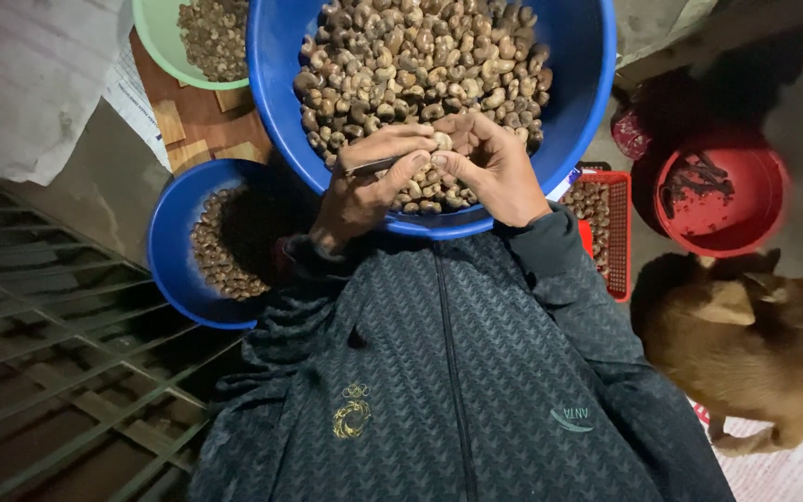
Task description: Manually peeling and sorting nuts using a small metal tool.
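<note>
Right now your two hands meet over the near rim of the large round blue plastic basin (587, 84), which is heaped with brownish unpeeled cashew kernels (420, 65). Between your fingertips sits a single pale cashew kernel (442, 140), pinched just above the heap, near the basin's near edge. Your right hand (494, 167) is closed on that kernel, thumb and forefinger pressed to it, the other fingers curled in. Your left hand (364, 181) is folded around a thin dark metal peeling tool (374, 167), gripped tightly so that its tip points right toward the kernel; the thumb lies along the tool and touches the kernel's side.

Below the hands, your dark patterned zip jacket (448, 372) fills the near part of the scene. To the left, partly under your left wrist, a smaller round blue plastic bowl (167, 251) holds a shallow layer of kernels. Farther left and far, a pale green plastic bowl (164, 42) with more kernels rests on a wooden board (206, 130). To the right of the basin a red plastic mesh basket (620, 232) holds kernels, and beyond it a round red plastic tub (764, 200) stands. A brown dog (755, 353) stands near, on the right.
</note>
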